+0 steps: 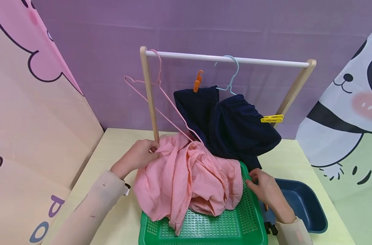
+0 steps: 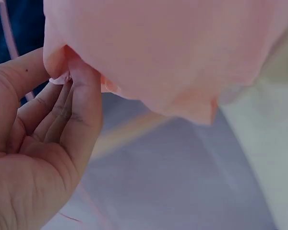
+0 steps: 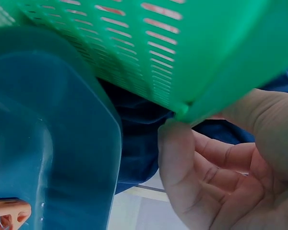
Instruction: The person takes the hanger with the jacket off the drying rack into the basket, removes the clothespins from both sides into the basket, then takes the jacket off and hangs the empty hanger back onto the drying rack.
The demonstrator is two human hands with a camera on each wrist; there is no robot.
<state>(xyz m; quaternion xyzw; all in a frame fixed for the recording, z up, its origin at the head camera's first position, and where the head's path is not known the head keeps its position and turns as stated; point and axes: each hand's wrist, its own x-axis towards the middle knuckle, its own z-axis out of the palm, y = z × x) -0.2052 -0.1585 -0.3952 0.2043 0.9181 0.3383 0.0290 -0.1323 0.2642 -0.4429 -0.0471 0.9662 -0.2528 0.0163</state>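
My left hand [image 1: 140,154] pinches an edge of a crumpled pink garment [image 1: 173,180] between thumb and fingers; its left wrist view shows the bunched pink cloth [image 2: 153,52] at the fingertips. Most of the garment is heaped over the green perforated basket [image 1: 201,228], and a fold drapes down inside. A pink hanger [image 1: 178,110] leans from the rack into the top of the heap, its lower bar partly hidden by cloth. My right hand [image 1: 267,190] grips the basket's right rim, with thumb and fingertips at the green edge [image 3: 221,91] in the right wrist view.
Behind stands a rack with a white rod [image 1: 198,56] and wooden legs. Navy clothing [image 1: 235,126] hangs there on a light blue hanger [image 1: 233,78], with an orange clothespin [image 1: 197,82] and a yellow clothespin [image 1: 272,118]. A blue basin [image 1: 307,204] holding an orange-brown clothespin [image 3: 9,211] sits right.
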